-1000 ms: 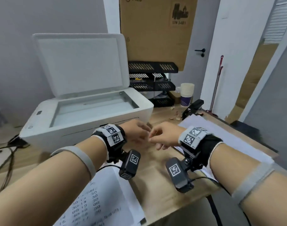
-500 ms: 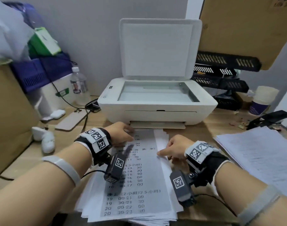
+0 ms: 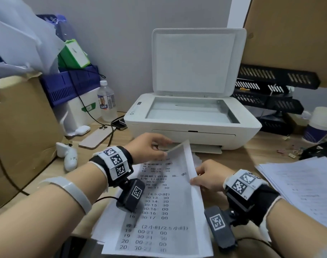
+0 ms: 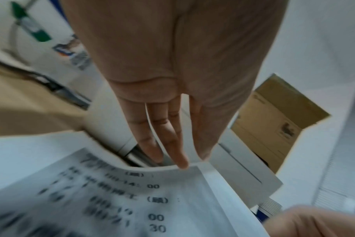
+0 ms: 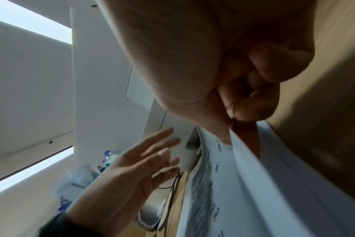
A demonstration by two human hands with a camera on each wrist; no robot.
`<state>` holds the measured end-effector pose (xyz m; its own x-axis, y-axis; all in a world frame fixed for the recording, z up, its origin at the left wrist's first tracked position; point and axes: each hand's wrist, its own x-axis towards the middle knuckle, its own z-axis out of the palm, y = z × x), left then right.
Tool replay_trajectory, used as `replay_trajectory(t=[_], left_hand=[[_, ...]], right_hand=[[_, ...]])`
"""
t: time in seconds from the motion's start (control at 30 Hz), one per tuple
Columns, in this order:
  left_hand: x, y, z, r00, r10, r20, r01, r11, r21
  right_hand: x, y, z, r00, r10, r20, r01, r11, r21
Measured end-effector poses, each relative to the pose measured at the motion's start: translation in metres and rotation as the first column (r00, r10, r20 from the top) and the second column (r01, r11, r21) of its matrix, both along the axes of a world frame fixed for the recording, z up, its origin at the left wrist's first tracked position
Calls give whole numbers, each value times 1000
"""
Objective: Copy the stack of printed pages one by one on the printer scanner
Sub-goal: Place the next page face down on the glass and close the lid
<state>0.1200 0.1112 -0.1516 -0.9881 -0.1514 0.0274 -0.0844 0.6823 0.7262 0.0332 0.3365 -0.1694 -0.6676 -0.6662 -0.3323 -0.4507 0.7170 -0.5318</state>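
Observation:
A white printer [image 3: 192, 127] stands at the back of the desk with its lid [image 3: 196, 60] up and the scanner glass [image 3: 190, 110] bare. In front of it lies the stack of printed pages [image 3: 159, 229]. My right hand [image 3: 205, 175] pinches the right edge of the top sheet [image 3: 188, 162], which curls up off the stack; the pinch [image 5: 243, 104] and the raised sheet [image 5: 243, 184] show in the right wrist view. My left hand [image 3: 149, 148] is at the sheet's far edge, its fingers [image 4: 172, 144] straight and touching that edge of the page [image 4: 132, 192].
A second pile of papers [image 3: 304, 187] lies at the right. Left of the printer are a phone [image 3: 95, 136], a water bottle [image 3: 106, 103], a white controller [image 3: 67, 155] and a cardboard box [image 3: 19, 127]. Black trays [image 3: 270, 94] and paper cups [image 3: 320, 125] stand at the right.
The view swung left from the desk's right side to the stack. Both hands came onto the stack, and the right hand has raised the top sheet's right edge, which lay flat before.

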Motion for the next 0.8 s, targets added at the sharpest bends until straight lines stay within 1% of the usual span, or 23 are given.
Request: replay_trajectory(t=[0.07, 0.1, 0.13, 0.2, 0.27, 0.3, 0.33, 0.4, 0.5, 0.53, 0.57, 0.63, 0.67, 0.7, 0.77, 0.8], left_hand=[[0, 11, 19, 996, -92, -17, 90, 991, -97], [-1, 17, 27, 987, -160, -24, 154, 972, -176], [-4, 21, 35, 972, -232, -20, 218, 935, -280], [-9, 22, 52, 949, -315, 28, 284, 811, -511], [-15, 19, 69, 946, -319, 50, 274, 710, -649], [-18, 16, 77, 953, -301, 43, 246, 681, -690], [-22, 13, 87, 963, -270, 29, 206, 660, -723], [-26, 6, 110, 983, -182, -19, 106, 648, -754], [-29, -9, 148, 984, -97, -153, -47, 679, -733], [-29, -15, 159, 974, -69, -216, -110, 687, -718], [-29, -20, 170, 958, -35, -286, -182, 696, -695], [-32, -30, 188, 901, 21, -433, -309, 731, -608], [-34, -34, 196, 862, 38, -505, -352, 762, -543], [-36, -37, 204, 816, 56, -575, -381, 800, -463], [-40, -41, 215, 705, 98, -702, -384, 885, -262], [-42, -43, 218, 651, 126, -748, -359, 920, -157]], right_hand=[[9, -4, 10, 998, 66, 2, -66, 998, -20], [14, -6, 15, 995, 98, -16, -98, 995, -21], [17, -9, 21, 991, 125, -49, -126, 992, -21], [20, -14, 35, 981, 151, -122, -158, 986, -48], [18, -19, 50, 968, 156, -196, -174, 982, -78], [15, -20, 58, 961, 156, -229, -181, 979, -93], [10, -21, 65, 953, 154, -261, -187, 977, -106], [-1, -20, 80, 936, 146, -321, -189, 976, -107], [-24, -11, 104, 924, 115, -363, -130, 991, -18], [-33, -8, 113, 909, 87, -407, -93, 996, 7], [-42, -5, 123, 889, 31, -458, -37, 999, -5], [-60, 0, 148, 835, -162, -526, 100, 984, -144], [-67, 3, 160, 797, -268, -541, 155, 957, -246], [-71, 6, 174, 748, -359, -558, 176, 918, -354], [-73, 11, 198, 645, -484, -591, 125, 830, -543], [-72, 13, 207, 611, -525, -593, 76, 784, -616]])
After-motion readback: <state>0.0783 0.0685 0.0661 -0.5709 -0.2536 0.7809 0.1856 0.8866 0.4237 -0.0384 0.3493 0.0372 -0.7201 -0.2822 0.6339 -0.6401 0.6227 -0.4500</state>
